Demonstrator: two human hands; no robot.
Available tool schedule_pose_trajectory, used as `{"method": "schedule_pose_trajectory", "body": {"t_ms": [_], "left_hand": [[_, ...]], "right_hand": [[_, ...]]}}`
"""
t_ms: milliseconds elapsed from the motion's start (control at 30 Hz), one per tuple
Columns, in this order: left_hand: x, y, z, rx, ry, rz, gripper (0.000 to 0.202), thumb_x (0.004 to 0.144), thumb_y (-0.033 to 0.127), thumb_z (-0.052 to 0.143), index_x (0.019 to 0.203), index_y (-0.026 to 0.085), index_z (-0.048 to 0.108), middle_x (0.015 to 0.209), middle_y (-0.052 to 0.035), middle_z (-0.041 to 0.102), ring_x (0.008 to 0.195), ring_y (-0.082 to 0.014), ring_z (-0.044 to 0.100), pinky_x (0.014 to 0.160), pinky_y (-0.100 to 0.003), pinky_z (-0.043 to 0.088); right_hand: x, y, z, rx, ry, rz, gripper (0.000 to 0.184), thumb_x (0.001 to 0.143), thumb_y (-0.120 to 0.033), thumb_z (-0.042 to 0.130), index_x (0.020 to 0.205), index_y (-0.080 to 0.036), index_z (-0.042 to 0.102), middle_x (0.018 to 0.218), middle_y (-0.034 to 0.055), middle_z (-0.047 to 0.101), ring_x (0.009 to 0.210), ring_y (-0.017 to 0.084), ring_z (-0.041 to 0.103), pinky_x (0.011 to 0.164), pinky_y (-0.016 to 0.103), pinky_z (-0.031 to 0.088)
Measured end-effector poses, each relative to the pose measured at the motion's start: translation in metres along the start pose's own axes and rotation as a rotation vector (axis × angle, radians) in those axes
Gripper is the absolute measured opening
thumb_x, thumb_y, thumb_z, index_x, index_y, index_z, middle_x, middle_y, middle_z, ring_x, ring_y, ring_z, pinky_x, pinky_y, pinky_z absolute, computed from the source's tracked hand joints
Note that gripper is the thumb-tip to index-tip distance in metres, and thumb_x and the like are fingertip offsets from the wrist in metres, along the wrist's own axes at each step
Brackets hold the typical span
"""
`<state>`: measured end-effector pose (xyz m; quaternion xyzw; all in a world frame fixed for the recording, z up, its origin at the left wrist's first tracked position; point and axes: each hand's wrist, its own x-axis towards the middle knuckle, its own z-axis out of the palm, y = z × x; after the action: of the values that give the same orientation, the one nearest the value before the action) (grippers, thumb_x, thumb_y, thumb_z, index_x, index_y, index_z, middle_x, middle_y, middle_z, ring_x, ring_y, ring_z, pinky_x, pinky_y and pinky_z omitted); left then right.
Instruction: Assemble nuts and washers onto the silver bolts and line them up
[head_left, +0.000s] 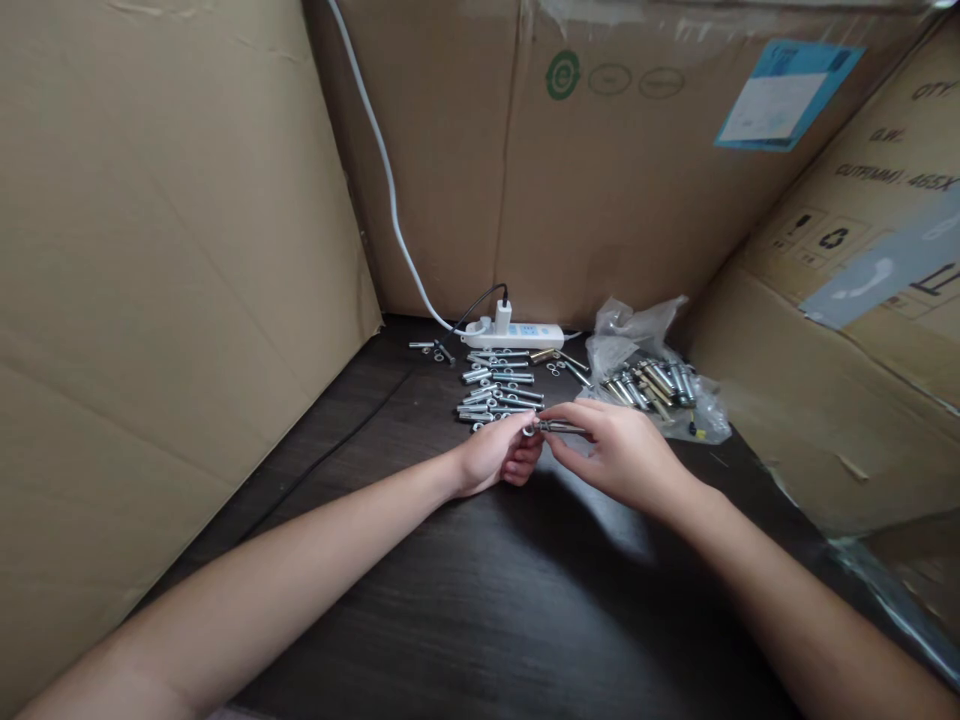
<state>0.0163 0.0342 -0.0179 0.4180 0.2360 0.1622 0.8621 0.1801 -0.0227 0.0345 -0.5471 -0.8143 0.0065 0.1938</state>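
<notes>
Between my two hands is a metal expansion bolt (564, 428), lying roughly level. My left hand (491, 460) has its fingers curled and pinches the bolt's left end, where a small ring-like nut or washer (528, 431) shows. My right hand (628, 455) grips the shaft from the right with thumb and fingers. Just beyond my left hand, disassembled bolts, sleeves, nuts and washers (517, 378) lie in rows on the dark table (450, 610). Past my right hand, a clear plastic bag (634, 325) lies open with a pile of expansion bolts (660, 382) on it.
A white power strip (517, 336) with a plugged-in charger (503, 316) stands behind the rows. Its white cable (388, 180) climbs the back carton; a black cable (330, 452) crosses the table's left. Cardboard boxes (172, 250) wall in the left, back and right.
</notes>
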Motion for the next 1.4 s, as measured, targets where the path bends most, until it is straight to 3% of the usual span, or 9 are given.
{"method": "schedule_pose_trajectory", "body": {"t_ms": [433,900,1200,1400], "left_hand": [[-0.0004,0.0016,0.0019,0.011,0.012,-0.039,0.043,0.091,0.05,0.023,0.065,0.017,0.035,0.055,0.0065,0.024,0.043,-0.0056,0.017,0.042,-0.017,0.016],[-0.0009,0.0029,-0.0013,-0.07,0.014,-0.022,0.027,0.087,0.037,0.037,0.069,0.017,0.038,0.056,0.0073,0.022,0.043,-0.0054,0.017,0.041,-0.017,0.016],[-0.001,0.0028,-0.001,-0.048,0.005,-0.007,0.026,0.087,0.035,0.035,0.07,0.016,0.038,0.056,0.0072,0.022,0.044,-0.0056,0.017,0.042,-0.017,0.015],[-0.002,0.0033,0.0003,-0.049,-0.004,-0.043,0.031,0.088,0.035,0.03,0.065,0.016,0.035,0.056,0.0067,0.022,0.043,-0.0047,0.016,0.041,-0.016,0.013]], "right_hand": [[-0.0011,-0.0027,0.0066,-0.025,0.01,-0.01,0.026,0.085,-0.032,0.052,0.105,-0.023,0.064,0.088,0.0032,0.068,0.07,0.015,0.062,0.063,0.026,0.046],[-0.0005,-0.0006,0.0049,-0.034,0.024,0.012,0.023,0.084,-0.033,0.053,0.1,-0.024,0.066,0.089,0.0025,0.07,0.075,0.017,0.065,0.068,0.028,0.047],[-0.0011,-0.0005,0.0056,-0.027,0.061,0.007,0.025,0.084,-0.036,0.055,0.101,-0.024,0.069,0.087,0.0022,0.072,0.065,0.015,0.064,0.06,0.025,0.046],[-0.001,-0.0026,0.0101,-0.004,0.034,0.009,0.025,0.086,-0.037,0.054,0.102,-0.024,0.068,0.088,0.0035,0.072,0.072,0.017,0.066,0.065,0.025,0.047]]}}
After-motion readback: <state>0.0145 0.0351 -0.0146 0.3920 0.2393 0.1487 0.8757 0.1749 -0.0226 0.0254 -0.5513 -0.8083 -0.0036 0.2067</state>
